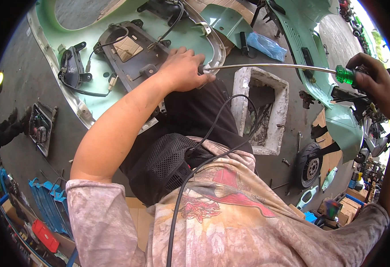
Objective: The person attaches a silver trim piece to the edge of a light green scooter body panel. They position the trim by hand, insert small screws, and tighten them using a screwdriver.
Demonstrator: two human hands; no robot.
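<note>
Right grip (pixel 375 82) is closed on the green handle of a long screwdriver (pixel 275 66); its shaft runs level leftward, tip at the left grip (pixel 184 69), closed around it beside a green scooter panel (pixel 97 80). White foam box (pixel 260 111) holds dark debris.

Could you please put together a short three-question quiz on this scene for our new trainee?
1. True or false: the right hand grips the green handle of the long screwdriver.
2. The left hand rests at: A) the screwdriver's tip end, B) the small wheel, C) the blue bag.
3. What colour is the body panel beneath the left hand?

Key: 1 true; 2 A; 3 pale green.
</note>
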